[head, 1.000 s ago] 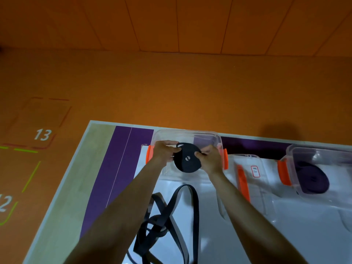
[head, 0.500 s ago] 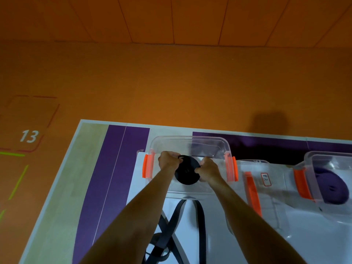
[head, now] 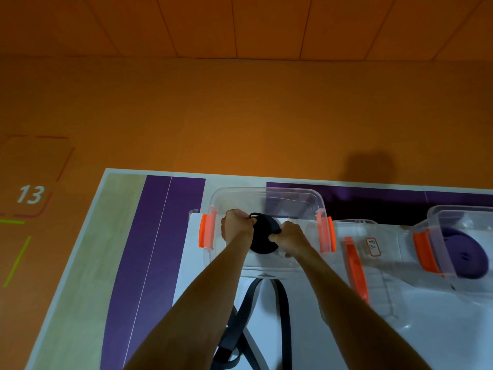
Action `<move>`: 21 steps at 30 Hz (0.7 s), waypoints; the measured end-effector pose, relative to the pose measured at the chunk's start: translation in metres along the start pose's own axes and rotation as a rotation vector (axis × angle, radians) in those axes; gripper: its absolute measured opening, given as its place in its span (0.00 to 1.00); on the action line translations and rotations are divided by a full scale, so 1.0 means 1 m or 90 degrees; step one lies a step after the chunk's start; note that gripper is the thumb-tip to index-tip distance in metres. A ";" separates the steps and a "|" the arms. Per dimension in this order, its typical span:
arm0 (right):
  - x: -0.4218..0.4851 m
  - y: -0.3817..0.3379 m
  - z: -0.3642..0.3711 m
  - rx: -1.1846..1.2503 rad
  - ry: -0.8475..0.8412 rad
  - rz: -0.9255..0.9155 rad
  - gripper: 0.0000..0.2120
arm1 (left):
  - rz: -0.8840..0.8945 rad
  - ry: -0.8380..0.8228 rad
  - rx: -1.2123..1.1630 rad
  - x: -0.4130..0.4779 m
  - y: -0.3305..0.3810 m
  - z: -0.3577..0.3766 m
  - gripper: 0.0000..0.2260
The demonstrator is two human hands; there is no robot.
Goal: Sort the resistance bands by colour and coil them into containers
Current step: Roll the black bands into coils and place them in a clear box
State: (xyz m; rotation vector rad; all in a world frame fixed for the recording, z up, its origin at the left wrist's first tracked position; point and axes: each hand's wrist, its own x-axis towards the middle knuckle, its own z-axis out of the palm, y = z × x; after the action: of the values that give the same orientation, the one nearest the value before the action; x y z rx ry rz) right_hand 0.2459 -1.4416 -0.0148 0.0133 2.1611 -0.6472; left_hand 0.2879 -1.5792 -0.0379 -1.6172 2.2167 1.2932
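While the left hand and right hand pinch the coil by opposite edges, fingers curled on it, it sits between them inside the box, disc face towards the camera; whether it touches the floor is unclear

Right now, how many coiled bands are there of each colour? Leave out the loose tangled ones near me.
Black coil: 1
Purple coil: 1
Total: 2
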 end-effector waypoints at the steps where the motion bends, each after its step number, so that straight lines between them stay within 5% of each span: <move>1: -0.001 0.000 -0.001 0.002 0.000 -0.001 0.23 | 0.004 0.001 0.031 0.000 0.000 0.000 0.07; 8: -0.023 -0.001 -0.009 -0.015 -0.007 -0.025 0.12 | 0.078 -0.027 0.145 -0.003 0.000 -0.003 0.10; 11: -0.045 -0.001 -0.012 -0.022 0.083 -0.101 0.08 | 0.150 -0.058 0.201 -0.015 0.006 -0.011 0.11; 17: -0.118 0.018 -0.021 0.171 0.238 -0.319 0.08 | 0.380 -0.056 0.258 -0.076 0.015 -0.062 0.10; 21: -0.172 0.069 -0.007 0.169 0.276 -0.387 0.08 | 0.579 0.022 0.284 -0.132 -0.014 -0.103 0.08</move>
State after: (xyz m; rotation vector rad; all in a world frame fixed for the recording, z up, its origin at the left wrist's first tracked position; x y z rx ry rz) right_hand 0.3658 -1.3417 0.0859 -0.4097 2.4827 -1.3819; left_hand 0.3939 -1.5539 0.0896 -0.4614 3.0929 0.7438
